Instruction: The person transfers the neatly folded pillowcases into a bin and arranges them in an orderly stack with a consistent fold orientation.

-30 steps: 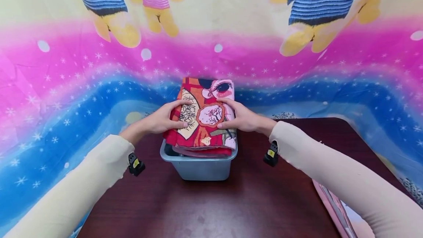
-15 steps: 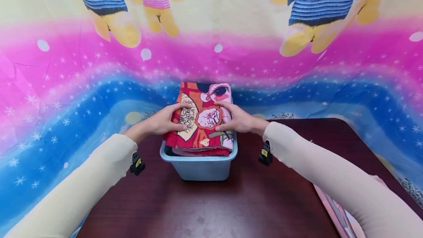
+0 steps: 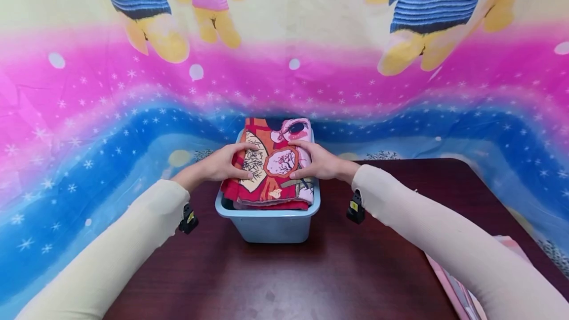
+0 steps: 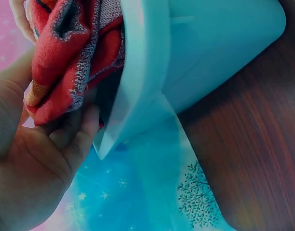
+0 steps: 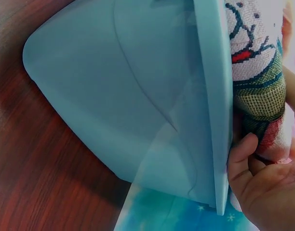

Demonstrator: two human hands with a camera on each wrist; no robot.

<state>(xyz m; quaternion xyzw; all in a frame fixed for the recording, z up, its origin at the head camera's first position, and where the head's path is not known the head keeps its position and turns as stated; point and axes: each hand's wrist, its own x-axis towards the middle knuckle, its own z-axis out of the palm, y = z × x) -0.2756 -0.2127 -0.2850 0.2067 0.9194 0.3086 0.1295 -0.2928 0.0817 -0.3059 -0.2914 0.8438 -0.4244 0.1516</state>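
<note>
A folded cloth (image 3: pixel 271 186), red and orange with a fan and a pink figure woven in, lies partly down in a light blue plastic basin (image 3: pixel 271 226). My left hand (image 3: pixel 222 163) grips its left side, thumb on top and fingers curled underneath at the rim, as the left wrist view shows. On the opposite side my right hand (image 3: pixel 324 161) holds the cloth the same way; its curled fingers (image 5: pixel 244 154) sit against the basin's rim in the right wrist view. The cloth's back end stands higher than the front. What lies beneath the cloth is hidden.
The basin stands on a dark wooden table (image 3: pixel 275 280). A flat pink item (image 3: pixel 449 280) lies at the right, partly covered by the right sleeve. Behind the table hangs a printed curtain (image 3: pixel 284 83) with bears and snowflakes.
Both hands have lowered the cloth a little into the basin; its back edge sits lower than before. The right arm has shifted slightly left, and the basin has stayed in place.
</note>
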